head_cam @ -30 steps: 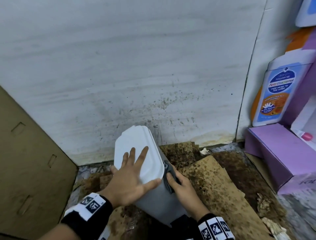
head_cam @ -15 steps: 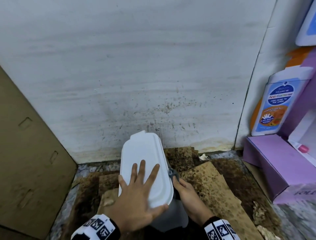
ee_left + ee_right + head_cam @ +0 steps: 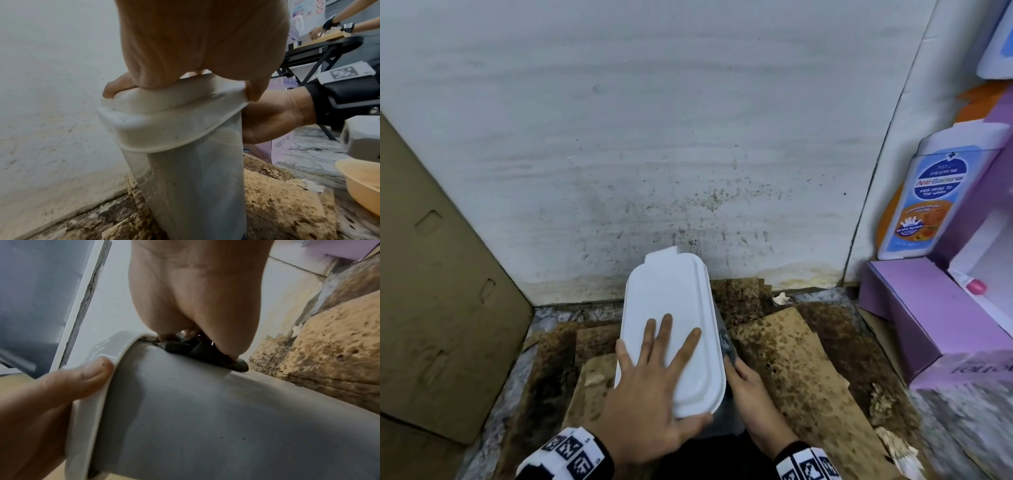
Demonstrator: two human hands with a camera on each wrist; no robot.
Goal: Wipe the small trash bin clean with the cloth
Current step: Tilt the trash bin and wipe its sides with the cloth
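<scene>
Centrally, the small trash bin (image 3: 722, 416) — a grey body under a white lid (image 3: 671, 329) — stands on stained cardboard (image 3: 791, 363), just in front of the speckled white wall (image 3: 654, 137). Left hand (image 3: 650, 394): laid flat on the lid's near end, fingers spread and straight, thumb hooked at the near rim; the left wrist view shows the fingertips (image 3: 112, 91) bearing on the lid top. Right hand (image 3: 751, 387): against the bin's right side just under the lid rim, holding the dark grey cloth (image 3: 726, 344) to the grey wall; in the right wrist view the cloth (image 3: 197, 348) is bunched beneath the palm — whether those fingers are pinching or merely pressing it cannot be told. Right of the bin: a purple box (image 3: 928, 308), with an anti-bacterial wash bottle (image 3: 928, 202) standing behind it. Left of the bin: a brown cardboard panel (image 3: 441, 274) leaning upright. An orange basin (image 3: 362, 183) lies near the bin's right side in the left wrist view
</scene>
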